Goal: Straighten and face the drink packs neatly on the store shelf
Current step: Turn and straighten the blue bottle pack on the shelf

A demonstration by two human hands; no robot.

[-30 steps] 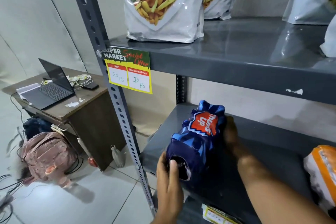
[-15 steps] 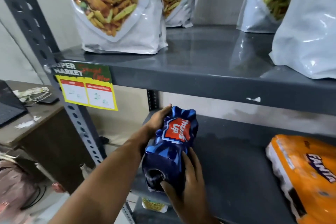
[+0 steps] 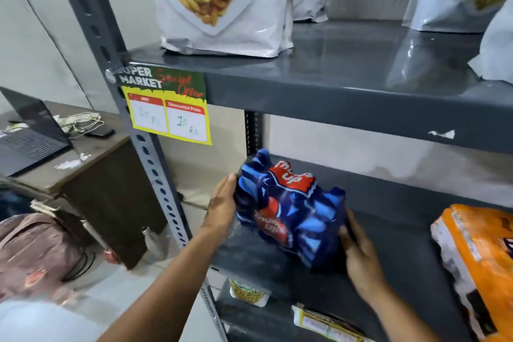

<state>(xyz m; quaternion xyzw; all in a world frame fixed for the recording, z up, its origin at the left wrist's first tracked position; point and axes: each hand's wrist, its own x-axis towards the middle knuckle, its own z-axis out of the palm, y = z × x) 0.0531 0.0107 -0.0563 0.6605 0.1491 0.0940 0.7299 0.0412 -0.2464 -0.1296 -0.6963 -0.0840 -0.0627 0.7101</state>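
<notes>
A blue Thums Up drink pack (image 3: 291,211) lies on the grey middle shelf (image 3: 394,230), turned at an angle with its long side toward me. My left hand (image 3: 222,205) presses flat against the pack's left end. My right hand (image 3: 358,253) cups its right front corner. Both hands hold the pack between them. An orange Fanta drink pack (image 3: 477,266) lies on the same shelf at the far right, partly cut off by the frame edge.
Large snack bags (image 3: 222,0) stand on the upper shelf (image 3: 347,83), which carries a yellow price tag (image 3: 166,111). The perforated steel upright (image 3: 144,147) runs down left of the pack. Small packets (image 3: 247,289) lie on the lower shelf. A desk with a laptop (image 3: 30,136) and a bag (image 3: 36,253) stand at left.
The pack has been swung round from end-on to nearly side-on. My left hand slid from its far end to its left end; my right hand moved to the right corner.
</notes>
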